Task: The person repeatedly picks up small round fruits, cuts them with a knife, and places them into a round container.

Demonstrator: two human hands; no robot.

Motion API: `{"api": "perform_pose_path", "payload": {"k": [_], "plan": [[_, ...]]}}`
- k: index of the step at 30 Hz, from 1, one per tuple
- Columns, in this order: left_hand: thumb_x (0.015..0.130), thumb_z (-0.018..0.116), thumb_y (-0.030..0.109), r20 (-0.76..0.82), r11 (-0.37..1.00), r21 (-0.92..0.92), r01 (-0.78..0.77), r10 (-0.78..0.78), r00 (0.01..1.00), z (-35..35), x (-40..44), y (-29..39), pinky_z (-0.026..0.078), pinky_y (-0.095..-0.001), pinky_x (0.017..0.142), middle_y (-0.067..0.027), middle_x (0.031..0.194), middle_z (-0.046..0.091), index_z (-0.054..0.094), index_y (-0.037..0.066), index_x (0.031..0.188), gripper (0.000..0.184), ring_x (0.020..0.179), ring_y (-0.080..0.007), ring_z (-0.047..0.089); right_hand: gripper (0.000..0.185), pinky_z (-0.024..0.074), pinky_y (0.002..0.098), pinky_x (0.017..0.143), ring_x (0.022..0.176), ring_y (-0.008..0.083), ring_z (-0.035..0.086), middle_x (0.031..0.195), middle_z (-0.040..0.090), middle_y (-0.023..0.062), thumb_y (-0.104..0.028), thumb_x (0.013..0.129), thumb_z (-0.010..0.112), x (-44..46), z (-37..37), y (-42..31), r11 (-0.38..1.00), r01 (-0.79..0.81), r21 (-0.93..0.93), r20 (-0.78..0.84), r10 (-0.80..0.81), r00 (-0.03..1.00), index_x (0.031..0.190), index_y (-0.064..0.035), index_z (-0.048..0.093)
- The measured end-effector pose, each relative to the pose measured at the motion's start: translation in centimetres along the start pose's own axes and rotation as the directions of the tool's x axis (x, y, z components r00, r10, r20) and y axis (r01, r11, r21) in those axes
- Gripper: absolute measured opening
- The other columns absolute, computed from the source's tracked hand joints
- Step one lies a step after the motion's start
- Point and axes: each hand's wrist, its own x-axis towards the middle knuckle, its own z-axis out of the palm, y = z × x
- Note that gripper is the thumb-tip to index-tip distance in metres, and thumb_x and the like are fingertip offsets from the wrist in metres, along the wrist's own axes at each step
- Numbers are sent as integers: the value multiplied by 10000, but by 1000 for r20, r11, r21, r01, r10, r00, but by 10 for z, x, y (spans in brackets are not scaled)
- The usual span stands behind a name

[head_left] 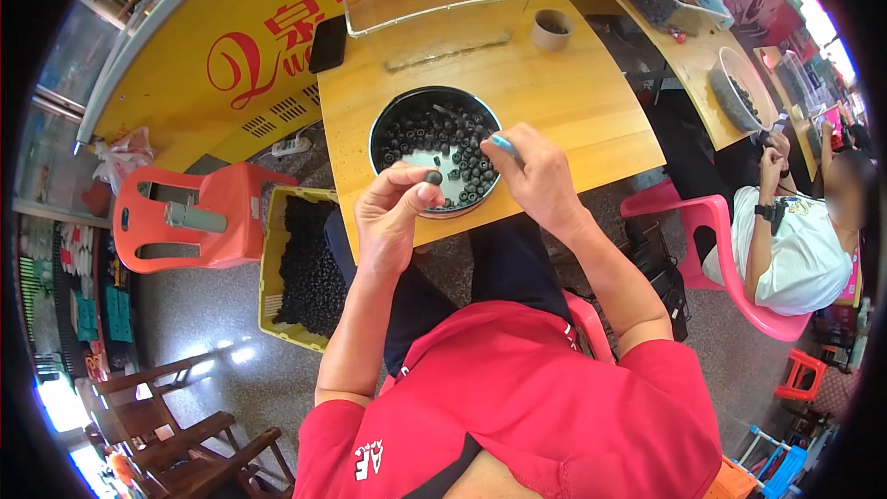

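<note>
Between the thumb and fingertips of my left hand [395, 212] is a small round black part [433, 177], held over the near side of a round basin. My right hand [539, 180] grips a slim tool with a light blue handle [502, 143] at the basin's right side; its tip is too small to make out. The round basin [422, 159] has a pale bottom and a dark rim. Many small black ring-like parts [430, 125] lie in it, heaped toward the back and right.
On the wooden table [582, 102] stand a clear plastic bin [434, 23], a dark phone [328, 44] and a cup [552, 30]. A yellow crate [268, 291] of black parts sits on the floor beside an orange chair [245, 212]. A seated co-worker [785, 249] is at the right.
</note>
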Motion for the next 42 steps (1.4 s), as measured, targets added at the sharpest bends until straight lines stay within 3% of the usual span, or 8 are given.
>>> {"api": "perform_pose_path", "payload": {"k": [4, 7, 11, 14, 22, 32, 39, 42], "plan": [[868, 666, -56, -35, 982, 181, -61, 69, 997, 7, 1, -4, 504, -239, 801, -51, 962, 608, 652, -18, 1024, 161, 883, -118, 600, 292, 446, 290, 598, 654, 109, 546, 705, 583, 31, -320, 910, 694, -4, -3, -16, 864, -313, 394, 271, 216, 938, 883, -32, 652], [855, 667, -83, -3, 942, 291, -169, 178, 984, 10, 2, -7, 501, -235, 799, -55, 958, 604, 652, -22, 1029, 185, 889, -121, 599, 327, 423, 245, 601, 694, 41, 476, 706, 550, -42, -353, 917, 692, -5, 6, -27, 710, -397, 582, 360, 213, 908, 883, -29, 660], [845, 670, -95, 58, 874, 419, -244, 243, 968, 8, 1, -5, 500, -241, 797, -67, 972, 596, 654, -27, 1032, 199, 898, -127, 599, 303, 461, 224, 631, 755, 51, 541, 838, 625, -12, -335, 939, 662, -6, 14, -28, 485, -446, 752, 418, 171, 892, 976, -34, 663], [847, 669, -93, 80, 875, 412, -253, 242, 967, 4, 0, -4, 500, -246, 798, -72, 980, 591, 654, -26, 1028, 194, 903, -131, 600, 301, 482, 217, 655, 783, 46, 552, 891, 635, 4, -323, 952, 643, -5, 2, -28, 396, -604, 691, 582, 190, 791, 1018, -30, 654], [877, 665, -40, 50, 957, 277, -91, 80, 996, 9, -2, 2, 500, -249, 801, -64, 1012, 580, 634, -24, 1050, 176, 929, -127, 603, 290, 444, 196, 649, 764, 31, 530, 868, 628, -10, -321, 964, 624, -4, 0, -32, 432, -586, 686, 564, 194, 803, 982, -34, 658], [892, 669, 4, 94, 927, 338, -163, 139, 986, 13, -2, -4, 485, -254, 834, -58, 1023, 561, 616, -23, 1051, 170, 932, -115, 581, 307, 429, 210, 673, 756, 45, 513, 806, 577, -28, -329, 960, 631, -4, -1, -31, 561, -544, 624, 508, 237, 828, 860, -38, 626], [939, 643, 113, 9, 979, 203, -15, 13, 1000, 13, -1, -12, 445, -232, 798, -19, 1030, 574, 616, 18, 1092, 182, 908, -88, 553, 272, 502, 236, 742, 825, 66, 576, 898, 626, 15, -265, 994, 578, -10, 7, -37, 335, -589, 736, 538, 238, 808, 1047, -4, 629], [953, 626, 144, -8, 971, 236, 47, -47, 999, 11, 0, -10, 435, -225, 779, -7, 998, 576, 601, 26, 1087, 181, 865, -80, 540, 268, 515, 243, 741, 838, 73, 587, 920, 635, 25, -249, 1000, 566, -9, 7, -32, 389, -580, 716, 536, 227, 813, 1089, -2, 623]]}}
